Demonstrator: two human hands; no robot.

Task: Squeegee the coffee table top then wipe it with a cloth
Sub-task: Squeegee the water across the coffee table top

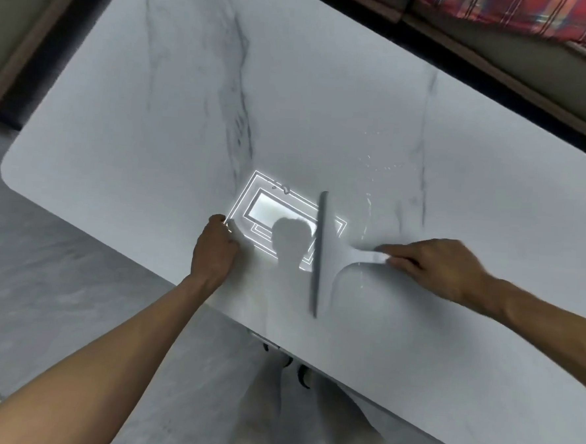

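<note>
The white marble coffee table top fills most of the view. A pale grey squeegee lies with its long blade on the surface near the table's front edge, the blade running front to back. My right hand grips its short handle from the right. My left hand rests on the table to the left of the blade, fingers curled under, holding nothing visible. Small water drops glint on the top beyond and to the right of the blade. No cloth is in view.
A ceiling light's reflection shines on the top between my hands. A sofa with a red plaid fabric stands beyond the table's far edge. Grey floor lies left of the table; my legs are below its front edge.
</note>
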